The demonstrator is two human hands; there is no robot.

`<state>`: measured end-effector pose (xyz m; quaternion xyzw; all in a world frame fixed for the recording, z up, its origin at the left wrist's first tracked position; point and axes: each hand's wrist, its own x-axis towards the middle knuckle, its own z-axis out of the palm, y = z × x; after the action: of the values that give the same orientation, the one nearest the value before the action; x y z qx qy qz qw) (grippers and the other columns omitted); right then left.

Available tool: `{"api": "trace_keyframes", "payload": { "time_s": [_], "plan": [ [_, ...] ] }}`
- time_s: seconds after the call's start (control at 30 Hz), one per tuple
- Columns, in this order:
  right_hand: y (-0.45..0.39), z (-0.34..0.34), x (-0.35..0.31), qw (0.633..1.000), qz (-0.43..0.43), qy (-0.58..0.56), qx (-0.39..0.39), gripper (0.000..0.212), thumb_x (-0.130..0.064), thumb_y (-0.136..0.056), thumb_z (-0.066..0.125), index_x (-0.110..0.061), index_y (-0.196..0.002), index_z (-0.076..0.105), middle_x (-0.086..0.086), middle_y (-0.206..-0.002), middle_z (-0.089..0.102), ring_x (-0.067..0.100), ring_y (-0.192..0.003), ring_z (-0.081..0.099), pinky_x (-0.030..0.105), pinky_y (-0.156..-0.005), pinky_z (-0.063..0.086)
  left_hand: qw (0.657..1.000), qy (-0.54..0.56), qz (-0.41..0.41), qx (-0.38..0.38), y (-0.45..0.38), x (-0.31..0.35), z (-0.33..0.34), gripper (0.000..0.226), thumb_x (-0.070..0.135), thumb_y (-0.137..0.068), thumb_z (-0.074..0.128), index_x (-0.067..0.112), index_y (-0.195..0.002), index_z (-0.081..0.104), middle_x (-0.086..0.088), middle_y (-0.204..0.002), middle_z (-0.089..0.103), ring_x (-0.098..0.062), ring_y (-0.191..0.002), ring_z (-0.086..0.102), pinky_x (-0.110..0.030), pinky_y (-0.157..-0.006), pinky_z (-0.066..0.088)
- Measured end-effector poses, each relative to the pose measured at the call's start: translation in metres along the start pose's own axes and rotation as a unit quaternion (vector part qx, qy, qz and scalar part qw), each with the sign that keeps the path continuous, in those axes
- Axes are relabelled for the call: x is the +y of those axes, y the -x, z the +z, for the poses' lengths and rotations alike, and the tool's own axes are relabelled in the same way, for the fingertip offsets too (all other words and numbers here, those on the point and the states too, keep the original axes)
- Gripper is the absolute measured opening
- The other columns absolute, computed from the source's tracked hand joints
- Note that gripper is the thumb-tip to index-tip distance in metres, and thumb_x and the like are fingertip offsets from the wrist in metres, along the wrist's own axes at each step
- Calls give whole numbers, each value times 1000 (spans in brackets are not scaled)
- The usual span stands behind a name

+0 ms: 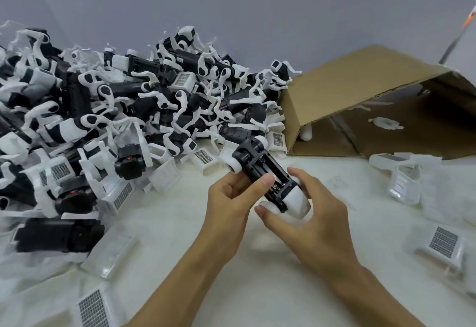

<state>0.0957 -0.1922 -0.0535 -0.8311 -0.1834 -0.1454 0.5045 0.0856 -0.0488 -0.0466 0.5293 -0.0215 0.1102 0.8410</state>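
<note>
A black and white toy body (260,169) is held above the white table, its open black underside facing up and its white end toward me. My left hand (229,203) grips its left side with the thumb laid on the black frame. From the right, my right hand (309,218) curls round the white end, thumb under it and fingers over the top. The part of the toy inside my right palm is hidden.
A big heap of black and white toy bodies and loose white parts (116,110) fills the left and back. A cardboard box (360,89) lies tipped on its side at back right. White grille covers (443,243) lie scattered on the table (257,288).
</note>
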Motion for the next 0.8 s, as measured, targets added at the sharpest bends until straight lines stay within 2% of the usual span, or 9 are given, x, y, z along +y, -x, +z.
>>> {"api": "trace_keyframes", "payload": {
  "time_s": [0.13, 0.2, 0.27, 0.37, 0.43, 0.5, 0.6, 0.67, 0.8],
  "plan": [
    [-5, -5, -1, 1000, -10, 25, -5, 73, -56, -64, 87, -29, -126, 62, -22, -110, 65, 12, -108, 59, 16, -87, 47, 1000, -1, 6, -12, 1, 2, 1, 31, 29, -79, 78, 19, -108, 78, -9, -114, 76, -25, -113, 70, -29, -95, 55],
    [-8, -6, 3, 999, 6, 1, -48, 74, -52, -68, 87, -39, -133, 54, -24, -128, 60, 2, -124, 52, 25, -102, 46, 999, -29, 28, 0, 2, 2, 1, 24, 23, -81, 79, 20, -105, 79, -6, -110, 77, -21, -109, 72, -23, -89, 55],
    [-8, -7, 6, 996, 6, -20, -86, 92, -45, -71, 86, -52, -144, 31, -36, -148, 36, -15, -140, 28, 19, -117, 29, 989, -121, 83, 26, 4, -1, 0, 18, 15, -82, 78, 19, -100, 78, -1, -105, 78, -17, -102, 73, -24, -84, 56],
    [-8, -9, 10, 994, -33, -46, -95, 117, -31, -72, 90, -51, -151, 6, -35, -160, 14, -13, -148, 10, 8, -115, 16, 904, -346, 252, 22, 3, -8, -2, 36, 9, -82, 77, 13, -117, 69, 7, -118, 73, -14, -104, 70, -26, -89, 56],
    [-7, -8, 12, 990, -86, -50, -96, 116, -21, -74, 86, -35, -157, 7, -23, -163, 19, -2, -151, 17, 8, -115, 19, 852, -415, 320, -11, 1, -9, -5, 51, 1, -83, 77, 11, -130, 61, 2, -130, 67, -14, -114, 66, -23, -92, 54],
    [-7, -8, 10, 986, -115, -79, -94, 111, -17, -74, 81, -30, -158, 9, -18, -163, 23, 4, -151, 23, 14, -117, 24, 808, -463, 364, -32, -2, -7, -9, 53, -7, -84, 74, 2, -134, 60, -7, -137, 62, -21, -125, 61, -30, -102, 51],
    [-7, -10, 6, 986, -142, -81, -44, 104, -31, -73, 85, -26, -155, 22, -15, -155, 39, 6, -145, 36, 19, -115, 32, 750, -514, 414, -50, -5, -4, -16, 55, -9, -81, 68, -1, -135, 56, -7, -141, 54, -26, -132, 55, -34, -111, 45],
    [-7, -10, 2, 988, -144, -53, -2, 92, -39, -71, 88, -27, -146, 36, -17, -141, 51, 0, -133, 48, 13, -106, 38, 733, -526, 425, -73, -6, -4, -15, 56, -12, -80, 62, -2, -135, 54, -8, -141, 53, -26, -133, 53, -37, -111, 45],
    [-6, -9, 0, 989, -134, -34, 53, 71, -31, -67, 90, -19, -129, 57, -20, -119, 61, -4, -112, 59, 8, -94, 43, 729, -541, 411, -82, -6, -6, -12, 63, -19, -72, 59, -4, -133, 56, -14, -137, 59, -26, -133, 52, -40, -109, 47]
  ]
}}
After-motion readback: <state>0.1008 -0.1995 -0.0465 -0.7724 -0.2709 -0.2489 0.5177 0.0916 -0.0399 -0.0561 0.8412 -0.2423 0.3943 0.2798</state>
